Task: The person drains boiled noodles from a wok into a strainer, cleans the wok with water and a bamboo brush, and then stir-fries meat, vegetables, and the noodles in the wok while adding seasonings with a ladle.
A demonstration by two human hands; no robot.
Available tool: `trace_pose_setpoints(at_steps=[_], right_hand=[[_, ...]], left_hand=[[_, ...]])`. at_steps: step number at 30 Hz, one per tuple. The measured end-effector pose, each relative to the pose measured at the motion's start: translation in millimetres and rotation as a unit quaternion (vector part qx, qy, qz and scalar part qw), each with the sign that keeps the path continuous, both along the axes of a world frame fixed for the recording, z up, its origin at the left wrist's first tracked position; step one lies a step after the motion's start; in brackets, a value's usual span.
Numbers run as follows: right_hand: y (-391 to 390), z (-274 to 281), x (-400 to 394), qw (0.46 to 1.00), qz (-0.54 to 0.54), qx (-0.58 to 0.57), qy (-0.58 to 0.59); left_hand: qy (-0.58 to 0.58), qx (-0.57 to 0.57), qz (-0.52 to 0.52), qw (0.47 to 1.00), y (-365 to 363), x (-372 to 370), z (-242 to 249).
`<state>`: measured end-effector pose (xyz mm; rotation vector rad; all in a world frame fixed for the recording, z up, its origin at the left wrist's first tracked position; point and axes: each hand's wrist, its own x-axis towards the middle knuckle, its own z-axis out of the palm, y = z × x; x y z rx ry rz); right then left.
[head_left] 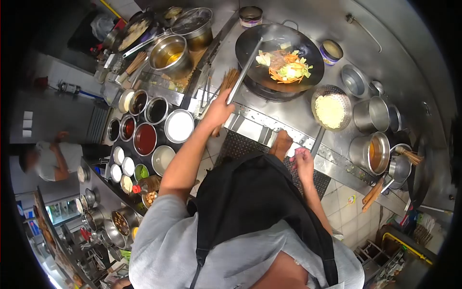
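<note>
My left hand (217, 114) is closed around a long metal wok-tool handle (244, 70). That handle slants up over the near left side of a black wok (250, 65), and the tool's far end is hard to make out. In the wok lie shredded carrot and pale chopped cabbage (291, 71). My right hand (303, 159) has its fingers curled, right beside the end of a strainer handle (317, 140); I cannot tell what is in them. The perforated strainer (316, 102) holds pale yellow noodles (330, 111) on the steel counter to the wok's right.
Pots of sauces and seasonings, including a red sauce (145, 139) and a white one (179, 126), stand at my left. A bamboo brush (227, 81) leans beside the wok. Steel pots (370, 114) line the right. A person (60, 156) stands far left.
</note>
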<state>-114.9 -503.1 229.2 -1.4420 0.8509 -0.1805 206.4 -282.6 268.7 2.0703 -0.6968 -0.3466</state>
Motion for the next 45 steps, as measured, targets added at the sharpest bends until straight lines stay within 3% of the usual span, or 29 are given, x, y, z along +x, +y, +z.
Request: trace_pose_setpoints(at_steps=[2,8,10,15,18,22,26,32,45], right_hand=[[-2,17,32,1.0,0.008,-0.021,0.0],[6,18,135,0.985,0.104,-0.065,-0.122],[14,16,154,0.978,0.133,-0.069,-0.144],[46,2,161,0.971,0.221,-0.042,-0.082],[66,-4,157,0.963,0.263,-0.008,-0.061],[92,8,151,0.955,0.291,0.02,-0.054],[90,8,143,0.959,0.281,0.013,-0.038],[56,-8,125,0.97,0.241,-0.013,-0.021],[43,-25,109,0.975,0.219,0.027,-0.035]], left_hand=[[0.256,-0.049,0.01,0.965,24,-27,64],[0.427,-0.248,0.099,0.864,132,-102,99],[0.401,-0.296,0.134,0.857,173,-131,100],[0.306,-0.289,0.339,0.841,242,-188,98],[0.255,-0.29,0.463,0.798,265,-181,74],[0.212,-0.214,0.547,0.781,306,-150,33],[0.184,-0.14,0.569,0.789,350,-120,-22],[0.197,-0.159,0.565,0.785,361,-104,-34],[0.295,-0.292,0.552,0.724,352,-89,-5]])
